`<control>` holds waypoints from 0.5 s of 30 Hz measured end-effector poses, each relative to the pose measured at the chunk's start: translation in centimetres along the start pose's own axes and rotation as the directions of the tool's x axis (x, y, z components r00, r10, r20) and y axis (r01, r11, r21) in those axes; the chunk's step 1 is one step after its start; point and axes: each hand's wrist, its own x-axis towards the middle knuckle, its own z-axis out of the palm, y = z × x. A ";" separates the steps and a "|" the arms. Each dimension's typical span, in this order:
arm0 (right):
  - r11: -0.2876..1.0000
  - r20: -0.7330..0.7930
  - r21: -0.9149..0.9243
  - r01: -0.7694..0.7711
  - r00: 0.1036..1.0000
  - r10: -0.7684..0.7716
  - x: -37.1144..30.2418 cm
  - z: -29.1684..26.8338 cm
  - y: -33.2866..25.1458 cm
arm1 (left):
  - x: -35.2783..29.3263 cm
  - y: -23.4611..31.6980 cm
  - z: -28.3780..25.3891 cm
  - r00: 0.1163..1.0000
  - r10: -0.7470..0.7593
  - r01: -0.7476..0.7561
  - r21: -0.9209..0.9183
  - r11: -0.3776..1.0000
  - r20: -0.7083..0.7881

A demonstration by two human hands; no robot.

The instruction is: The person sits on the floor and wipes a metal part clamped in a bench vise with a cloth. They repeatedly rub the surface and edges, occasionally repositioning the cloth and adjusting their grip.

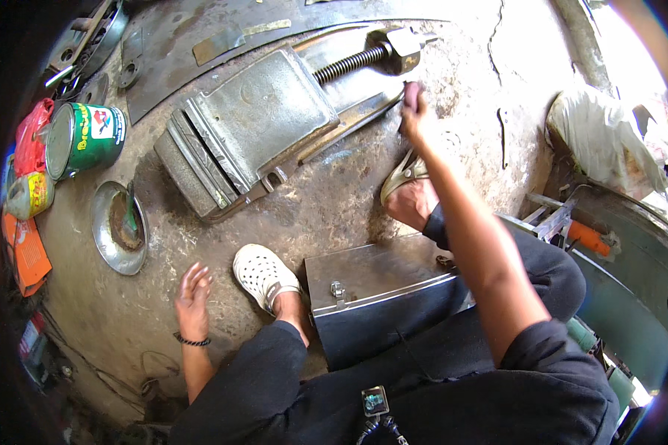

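A large grey metal machine vise point(271, 104) lies on the concrete floor in front of me. Its threaded screw point(349, 65) runs to a big hex-shaped block point(398, 50) at the far right end. My right hand point(414, 115) is closed beside the vise's right-hand rail, near that block. Something dark shows at its fingers, too small and blurred to name. My left hand point(193, 297), a beaded bracelet on its wrist, hangs over the floor with its fingers apart and holds nothing. Nearest to it is a metal bowl point(99, 222) with brown matter and a green-handled brush point(131, 211) in it.
A green paint can point(89, 141) stands at the left, beside a red bag point(33, 137) and an orange box point(28, 252). Between my legs sits a metal toolbox point(378, 278) with a latch. Sheet metal point(178, 74) lies beyond the vise. White cloth point(601, 130) drapes at the right.
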 end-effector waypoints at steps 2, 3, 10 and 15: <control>0.961 0.049 -0.175 0.213 0.977 -0.207 5.6 1.2 2.2 | -1.2 -0.9 -2.2 0.977 -0.163 0.165 0.004 0.986 -0.135; 0.687 0.440 -0.508 0.519 0.842 -0.311 7.1 2.0 2.7 | -1.4 -1.4 -2.7 0.983 -0.125 0.125 -0.007 0.992 -0.133; 0.745 0.496 -0.545 0.385 0.864 -0.083 0.1 3.2 -3.5 | -1.7 -2.6 -0.1 0.999 0.002 0.005 0.176 0.984 -0.039; 0.822 0.664 -0.493 0.285 0.734 0.143 -9.5 4.0 -11.5 | -1.7 -0.8 1.2 0.997 0.006 -0.029 0.315 0.949 0.074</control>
